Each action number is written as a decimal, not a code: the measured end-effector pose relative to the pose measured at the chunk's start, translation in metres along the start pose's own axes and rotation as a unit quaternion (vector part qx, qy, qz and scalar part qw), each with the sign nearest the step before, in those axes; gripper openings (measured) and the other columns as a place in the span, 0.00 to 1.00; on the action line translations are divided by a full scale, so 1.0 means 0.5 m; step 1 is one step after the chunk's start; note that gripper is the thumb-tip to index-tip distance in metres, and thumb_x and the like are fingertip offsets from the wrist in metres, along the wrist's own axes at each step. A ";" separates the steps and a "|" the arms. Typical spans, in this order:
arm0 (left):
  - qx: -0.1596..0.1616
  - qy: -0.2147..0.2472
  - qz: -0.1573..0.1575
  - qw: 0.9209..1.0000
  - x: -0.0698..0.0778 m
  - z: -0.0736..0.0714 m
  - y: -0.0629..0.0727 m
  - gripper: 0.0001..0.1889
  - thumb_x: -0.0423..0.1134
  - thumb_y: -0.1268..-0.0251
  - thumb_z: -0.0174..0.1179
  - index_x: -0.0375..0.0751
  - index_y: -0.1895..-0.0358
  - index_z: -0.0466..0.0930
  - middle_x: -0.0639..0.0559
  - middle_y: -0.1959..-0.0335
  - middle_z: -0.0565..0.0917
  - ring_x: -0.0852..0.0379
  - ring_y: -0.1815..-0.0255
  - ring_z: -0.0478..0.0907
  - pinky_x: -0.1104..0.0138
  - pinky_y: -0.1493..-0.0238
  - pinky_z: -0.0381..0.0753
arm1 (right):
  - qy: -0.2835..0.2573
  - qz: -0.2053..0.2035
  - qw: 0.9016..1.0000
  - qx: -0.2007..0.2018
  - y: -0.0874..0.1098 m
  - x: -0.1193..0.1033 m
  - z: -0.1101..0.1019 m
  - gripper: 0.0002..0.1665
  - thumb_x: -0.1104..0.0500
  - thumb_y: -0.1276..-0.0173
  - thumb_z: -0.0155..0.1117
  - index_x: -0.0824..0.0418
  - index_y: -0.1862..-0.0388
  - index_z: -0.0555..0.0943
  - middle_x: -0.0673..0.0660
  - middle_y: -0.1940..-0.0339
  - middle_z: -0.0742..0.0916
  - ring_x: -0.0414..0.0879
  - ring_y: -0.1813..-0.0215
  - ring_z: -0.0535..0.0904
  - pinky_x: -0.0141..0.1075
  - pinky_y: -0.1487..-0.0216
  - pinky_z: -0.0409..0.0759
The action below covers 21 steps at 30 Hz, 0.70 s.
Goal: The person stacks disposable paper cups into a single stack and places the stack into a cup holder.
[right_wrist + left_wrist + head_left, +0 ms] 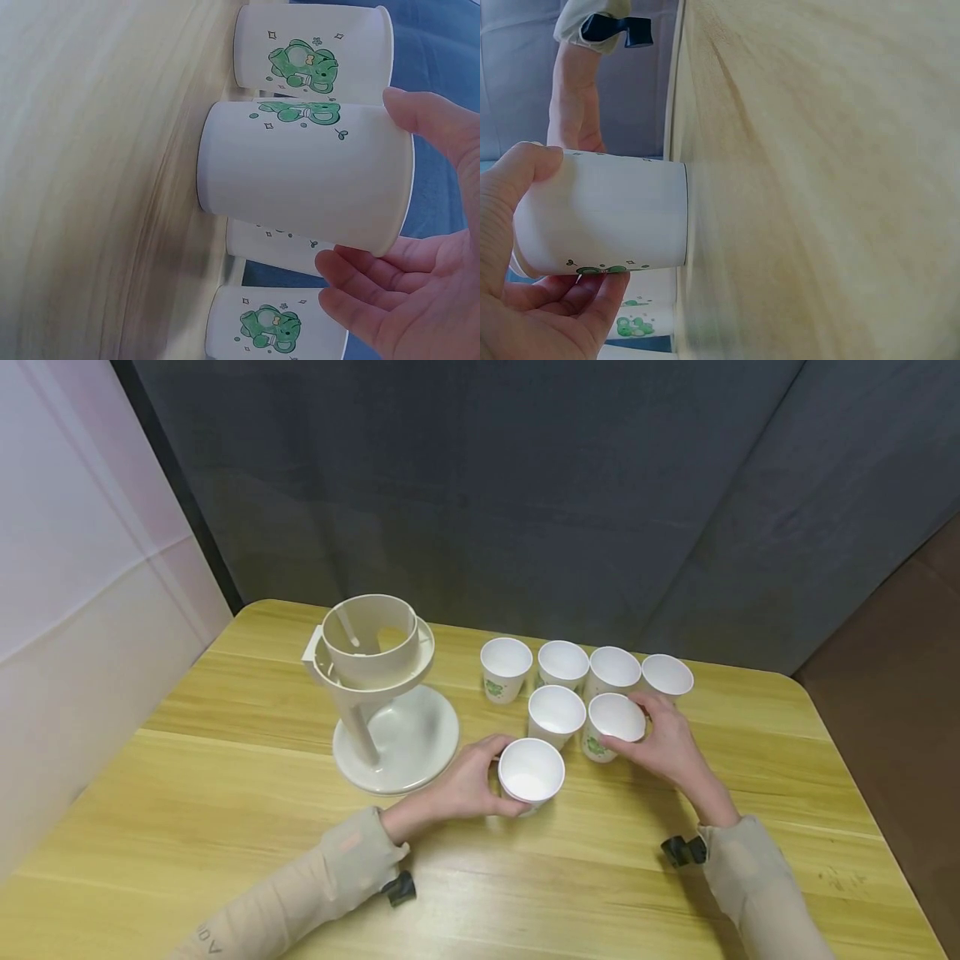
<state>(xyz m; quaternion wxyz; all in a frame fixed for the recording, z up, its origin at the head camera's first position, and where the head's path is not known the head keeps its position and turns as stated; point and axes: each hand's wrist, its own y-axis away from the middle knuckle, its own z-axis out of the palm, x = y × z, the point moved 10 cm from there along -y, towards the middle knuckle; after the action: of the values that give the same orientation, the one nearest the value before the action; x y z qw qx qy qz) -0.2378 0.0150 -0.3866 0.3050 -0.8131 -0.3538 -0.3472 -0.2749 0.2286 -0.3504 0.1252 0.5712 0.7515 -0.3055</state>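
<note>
My left hand grips a white paper cup nearest the front, thumb on one side and fingers on the other. In the left wrist view that cup stands upright with its base right at the tabletop, a green print on its side. My right hand holds another white paper cup near its rim, between thumb and fingers. The right wrist view shows this cup with a green bear print. A third cup stands between the two, just behind the left-hand one.
Several more white paper cups form a row along the back, from the leftmost cup to the rightmost. Left of them stands a beige holder with a ring-shaped top and round base. A dark curtain hangs behind the wooden table.
</note>
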 end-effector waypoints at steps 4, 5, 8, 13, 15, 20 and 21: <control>0.001 0.001 0.001 1.000 0.002 -0.001 0.001 0.34 0.39 0.64 0.76 0.33 0.47 0.73 0.47 0.54 0.80 0.54 0.53 0.77 0.67 0.50 0.78 | -0.002 -0.004 1.000 0.007 0.003 0.001 -0.002 0.34 0.56 0.58 0.78 0.71 0.54 0.75 0.67 0.57 0.80 0.61 0.54 0.74 0.53 0.57 0.73; 0.002 0.001 0.002 1.000 0.002 -0.001 0.001 0.34 0.39 0.64 0.76 0.33 0.47 0.73 0.47 0.54 0.80 0.54 0.53 0.77 0.67 0.50 0.78 | -0.003 -0.004 1.000 0.008 0.004 0.002 -0.003 0.34 0.56 0.58 0.78 0.71 0.54 0.76 0.67 0.57 0.80 0.60 0.54 0.75 0.52 0.57 0.73; 0.002 0.001 0.003 1.000 0.002 -0.001 0.001 0.34 0.39 0.64 0.76 0.33 0.47 0.73 0.47 0.54 0.80 0.54 0.54 0.77 0.67 0.51 0.78 | -0.004 -0.007 1.000 0.011 0.007 0.002 -0.007 0.33 0.56 0.58 0.78 0.70 0.55 0.75 0.66 0.57 0.80 0.59 0.56 0.75 0.51 0.58 0.74; 0.000 -0.001 0.000 1.000 -0.001 0.000 0.001 0.34 0.39 0.64 0.76 0.33 0.47 0.73 0.47 0.54 0.80 0.54 0.54 0.77 0.67 0.50 0.78 | -0.011 -0.006 1.000 0.008 0.015 0.004 -0.011 0.34 0.57 0.58 0.79 0.70 0.54 0.75 0.66 0.55 0.79 0.59 0.55 0.75 0.52 0.58 0.75; -0.001 -0.001 0.000 1.000 0.000 0.000 0.001 0.35 0.39 0.64 0.76 0.33 0.47 0.73 0.47 0.54 0.80 0.54 0.54 0.77 0.67 0.51 0.78 | -0.010 -0.001 1.000 0.004 0.019 0.006 -0.011 0.35 0.57 0.58 0.79 0.70 0.52 0.75 0.66 0.54 0.79 0.59 0.54 0.75 0.53 0.57 0.75; -0.003 0.000 0.000 1.000 0.002 0.000 0.000 0.35 0.39 0.64 0.76 0.32 0.47 0.73 0.47 0.54 0.79 0.53 0.54 0.77 0.67 0.51 0.78 | -0.002 0.004 1.000 0.000 0.029 0.004 -0.015 0.38 0.56 0.58 0.79 0.73 0.50 0.74 0.68 0.53 0.79 0.61 0.52 0.75 0.54 0.55 0.75; -0.003 0.000 -0.001 1.000 0.002 0.000 0.000 0.35 0.39 0.64 0.76 0.32 0.47 0.73 0.46 0.54 0.79 0.53 0.54 0.77 0.67 0.51 0.78 | 0.000 0.003 1.000 0.001 0.031 0.003 -0.016 0.38 0.56 0.58 0.78 0.73 0.49 0.74 0.69 0.53 0.79 0.61 0.52 0.75 0.54 0.55 0.75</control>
<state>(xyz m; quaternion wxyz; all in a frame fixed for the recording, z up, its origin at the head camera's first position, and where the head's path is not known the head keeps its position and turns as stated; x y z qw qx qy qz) -0.2374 0.0152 -0.3857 0.3021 -0.8140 -0.3532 -0.3484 -0.2597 0.2372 -0.3499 0.1258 0.5737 0.7494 -0.3055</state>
